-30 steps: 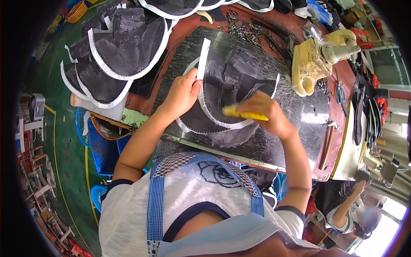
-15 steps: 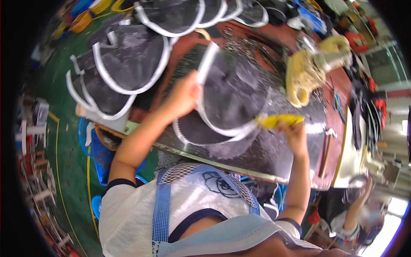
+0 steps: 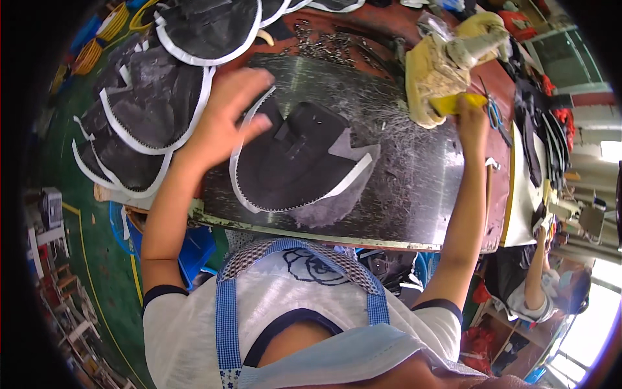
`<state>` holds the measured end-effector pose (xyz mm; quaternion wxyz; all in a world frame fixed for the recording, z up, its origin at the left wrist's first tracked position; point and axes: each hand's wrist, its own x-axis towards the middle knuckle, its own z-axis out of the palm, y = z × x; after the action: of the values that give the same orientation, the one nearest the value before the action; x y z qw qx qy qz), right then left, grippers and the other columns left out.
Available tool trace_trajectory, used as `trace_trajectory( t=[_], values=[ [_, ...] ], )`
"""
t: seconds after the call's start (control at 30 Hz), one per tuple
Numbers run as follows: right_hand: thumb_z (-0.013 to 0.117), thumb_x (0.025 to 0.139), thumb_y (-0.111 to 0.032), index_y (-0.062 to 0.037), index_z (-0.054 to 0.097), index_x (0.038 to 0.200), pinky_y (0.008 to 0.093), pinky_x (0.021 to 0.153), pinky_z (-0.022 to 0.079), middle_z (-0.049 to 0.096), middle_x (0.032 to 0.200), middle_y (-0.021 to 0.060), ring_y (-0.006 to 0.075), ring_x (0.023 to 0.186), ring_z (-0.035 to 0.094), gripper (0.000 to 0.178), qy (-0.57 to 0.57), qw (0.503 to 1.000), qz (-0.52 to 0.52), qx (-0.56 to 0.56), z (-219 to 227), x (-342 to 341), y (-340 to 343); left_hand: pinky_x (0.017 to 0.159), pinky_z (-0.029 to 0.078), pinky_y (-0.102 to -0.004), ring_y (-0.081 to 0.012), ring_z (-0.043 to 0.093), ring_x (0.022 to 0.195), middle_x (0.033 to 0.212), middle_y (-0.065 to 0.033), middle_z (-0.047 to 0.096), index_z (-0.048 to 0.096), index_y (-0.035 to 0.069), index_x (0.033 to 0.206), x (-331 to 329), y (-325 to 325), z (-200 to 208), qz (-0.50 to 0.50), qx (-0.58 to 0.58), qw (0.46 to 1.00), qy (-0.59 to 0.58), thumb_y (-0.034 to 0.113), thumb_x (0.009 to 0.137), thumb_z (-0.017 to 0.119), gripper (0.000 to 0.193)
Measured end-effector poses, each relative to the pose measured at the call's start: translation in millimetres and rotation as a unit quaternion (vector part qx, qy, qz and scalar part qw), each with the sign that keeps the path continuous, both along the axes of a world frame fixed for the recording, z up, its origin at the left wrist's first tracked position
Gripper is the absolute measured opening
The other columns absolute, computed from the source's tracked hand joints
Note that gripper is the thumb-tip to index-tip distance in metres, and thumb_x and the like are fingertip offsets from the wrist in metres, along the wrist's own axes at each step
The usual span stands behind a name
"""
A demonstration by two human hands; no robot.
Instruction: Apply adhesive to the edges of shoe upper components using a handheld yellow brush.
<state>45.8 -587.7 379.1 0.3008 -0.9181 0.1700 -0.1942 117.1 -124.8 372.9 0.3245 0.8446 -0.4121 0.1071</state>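
Note:
My left hand (image 3: 234, 113), blurred, is raised at the left side of a black, rounded sheet piece (image 3: 285, 159). Its fingers are spread and hold nothing. A white band with a stitched-looking edge runs round the piece, which lies on a shiny dark metal tabletop (image 3: 414, 168). Under its right side a greyish sheet (image 3: 337, 204) sticks out. Farther right, my right hand (image 3: 472, 120) is closed on a yellow, flat scraper-like tool (image 3: 457, 104). The tool's tip is at the mouth of a crusted, yellowish container (image 3: 424, 81); I cannot tell whether it touches.
Stacked black pieces with white edging (image 3: 155, 104) lie at the left, more at the far edge. Small dark metal bits (image 3: 324, 45) are scattered beyond. Blue-handled scissors (image 3: 494, 113) lie beside my right hand. Another person (image 3: 538, 285) works at the far right.
My left hand has let go of the white-edged rim and spread its fingers. My right hand has carried the yellow tool from the rim up to the crusted container. The view has shifted.

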Motion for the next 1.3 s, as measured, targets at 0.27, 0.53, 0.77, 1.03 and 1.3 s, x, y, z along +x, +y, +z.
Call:
trace_trajectory(
  t=[0.27, 0.53, 0.77, 1.03, 1.3],
  values=[
    [0.052, 0.099, -0.03, 0.008, 0.063, 0.098, 0.0277, 0.064, 0.057, 0.069, 0.087, 0.0174, 0.0199, 0.07, 0.069, 0.039, 0.01, 0.871, 0.208, 0.445, -6.1, -2.3, 85.7, 0.106, 0.015, -0.0649, -0.0396, 0.019, 0.141, 0.155, -0.0132, 0.023, 0.043, 0.015, 0.142, -115.3, -52.9, -42.0, -0.026, 0.198, 0.977, 0.077, 0.055, 0.073, 0.069, 0.084],
    [0.065, 0.092, -0.025, 0.0029, 0.068, 0.095, 0.0226, 0.065, 0.046, 0.066, 0.078, 0.003, 0.0078, 0.069, 0.057, 0.029, 0.055, 0.906, 0.322, 0.269, -18.3, 52.3, 173.4, 0.098, 0.026, -0.0589, -0.0371, 0.033, 0.128, 0.149, -0.0169, 0.029, 0.052, 0.013, 0.132, -96.7, -66.4, -41.9, 0.048, 0.167, 0.984, 0.046, 0.054, 0.072, 0.071, 0.074],
    [0.073, 0.081, -0.037, -0.0003, 0.071, 0.08, 0.0339, 0.057, 0.05, 0.067, 0.066, 0.0151, 0.0256, 0.058, 0.066, 0.037, 0.055, 0.953, 0.293, 0.051, -13.4, 66.5, 202.4, 0.1, 0.025, -0.0587, -0.0371, 0.034, 0.127, 0.147, -0.0177, 0.033, 0.054, 0.013, 0.13, -95.3, -65.9, -46.0, 0.055, 0.153, 0.986, 0.039, 0.054, 0.071, 0.072, 0.074],
    [0.068, 0.086, -0.027, 0.0022, 0.068, 0.08, 0.0253, 0.054, 0.045, 0.067, 0.069, 0.0067, 0.0107, 0.057, 0.059, 0.029, 0.119, 0.952, 0.266, 0.097, -35.1, 68.5, 176.5, 0.102, 0.024, -0.0577, -0.0365, 0.034, 0.128, 0.148, -0.017, 0.032, 0.054, 0.014, 0.13, -97.3, -63.3, -52.0, 0.047, 0.125, 0.99, 0.045, 0.052, 0.072, 0.072, 0.071],
    [0.058, 0.093, -0.024, -0.0009, 0.065, 0.08, 0.0261, 0.059, 0.047, 0.067, 0.073, 0.0043, 0.0097, 0.062, 0.057, 0.028, 0.074, 0.934, 0.249, 0.245, -21.3, 53.6, 140.6, 0.104, 0.023, -0.0529, -0.0337, 0.036, 0.128, 0.144, -0.0143, 0.039, 0.055, 0.013, 0.128, -95.0, -58.1, -50.2, 0.049, 0.098, 0.993, 0.039, 0.044, 0.076, 0.071, 0.063]
  ],
)
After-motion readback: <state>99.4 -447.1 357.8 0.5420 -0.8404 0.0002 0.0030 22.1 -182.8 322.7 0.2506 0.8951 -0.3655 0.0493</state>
